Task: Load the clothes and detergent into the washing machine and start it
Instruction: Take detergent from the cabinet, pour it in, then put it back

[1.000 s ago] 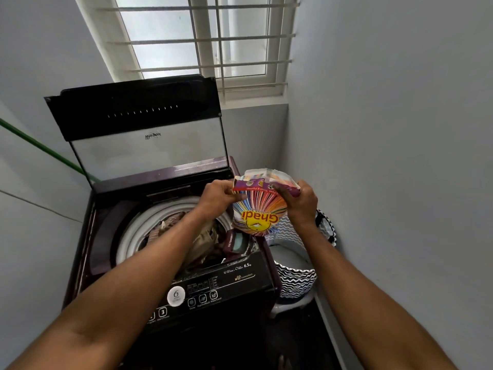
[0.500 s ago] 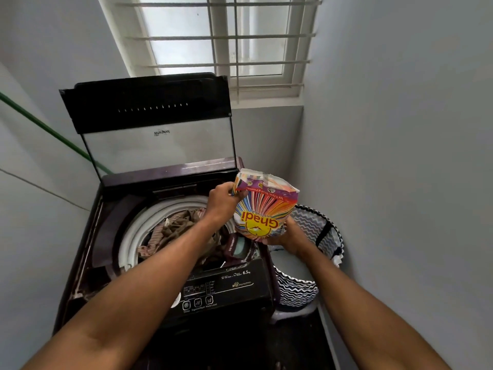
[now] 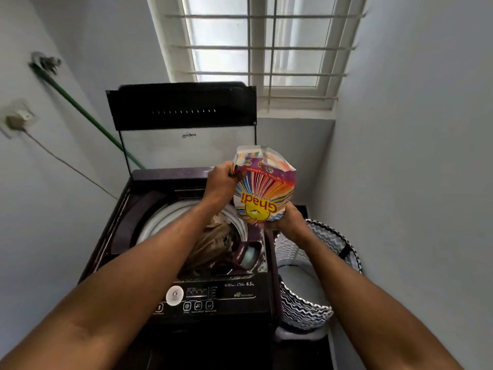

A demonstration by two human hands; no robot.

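The detergent packet [image 3: 264,188] is held upside down between both hands, above the washing machine [image 3: 186,297] and just beyond the detergent compartment [image 3: 248,256], probably so the powder can be tipped out once the mouth is angled down. The left hand [image 3: 222,180] pinches the packet's upper left corner, fingers curled onto it. The right hand [image 3: 286,218] cups it from below, fingers wrapped under the printed end. Below the left forearm, clothes [image 3: 213,241] already lie in the drum. Under the right wrist stands a patterned laundry basket [image 3: 314,303].
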